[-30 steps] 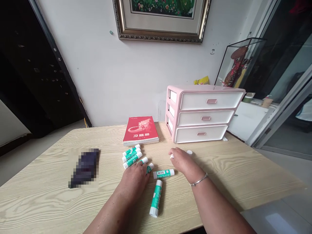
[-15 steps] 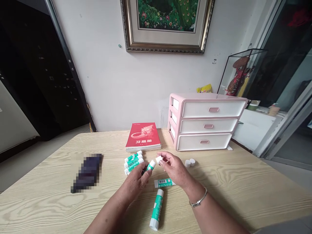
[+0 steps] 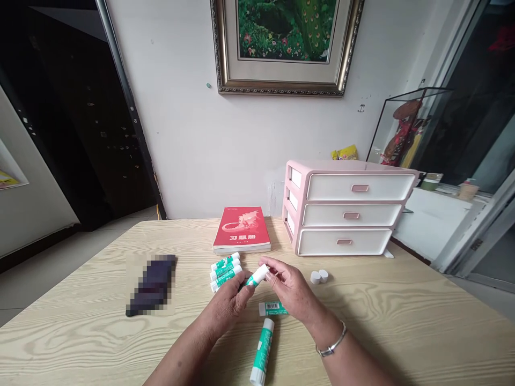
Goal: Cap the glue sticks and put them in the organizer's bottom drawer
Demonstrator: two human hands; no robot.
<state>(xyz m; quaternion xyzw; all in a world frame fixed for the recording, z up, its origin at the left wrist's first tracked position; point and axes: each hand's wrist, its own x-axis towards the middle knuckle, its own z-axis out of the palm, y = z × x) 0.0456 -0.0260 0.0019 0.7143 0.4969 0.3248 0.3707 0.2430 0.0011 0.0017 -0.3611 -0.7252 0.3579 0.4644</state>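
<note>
Green-and-white glue stick (image 3: pixel 257 277), tilted, left hand (image 3: pixel 228 301) around its body, right hand (image 3: pixel 293 290) on its cap

The red book (image 3: pixel 242 230) bears three large white Chinese characters across its cover, 习题册, and a line of small print near its top edge that is too fine to read. One lying glue stick (image 3: pixel 272 308) shows a black barcode on a white patch of its green label, with digits too small to make out. The label print on the held glue stick (image 3: pixel 257 277) and on the row of glue sticks (image 3: pixel 225 266) beside the book cannot be read.
</note>
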